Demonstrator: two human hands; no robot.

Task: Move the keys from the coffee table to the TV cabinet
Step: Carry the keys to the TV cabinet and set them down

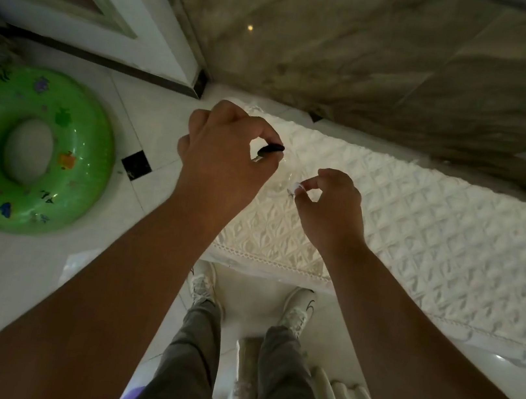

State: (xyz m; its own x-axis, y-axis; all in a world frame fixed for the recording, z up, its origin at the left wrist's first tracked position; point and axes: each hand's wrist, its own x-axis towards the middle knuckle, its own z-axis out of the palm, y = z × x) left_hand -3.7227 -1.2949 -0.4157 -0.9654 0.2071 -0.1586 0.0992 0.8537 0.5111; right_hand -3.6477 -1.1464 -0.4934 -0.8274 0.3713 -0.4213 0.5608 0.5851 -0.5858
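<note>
The left hand (223, 156) pinches the black-headed key (270, 152) above the quilted white cover (437, 232) on the TV cabinet while the right hand (330, 199) pinches something tiny, so I'd just lower it gently and flat onto the cover, well in from the edge.

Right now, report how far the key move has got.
Done: the black-headed key is off the coffee table, pinched in the left hand over the white quilted cabinet cover. In hand: the right hand pinches something small, unclear what. Left: set the key down.
</note>
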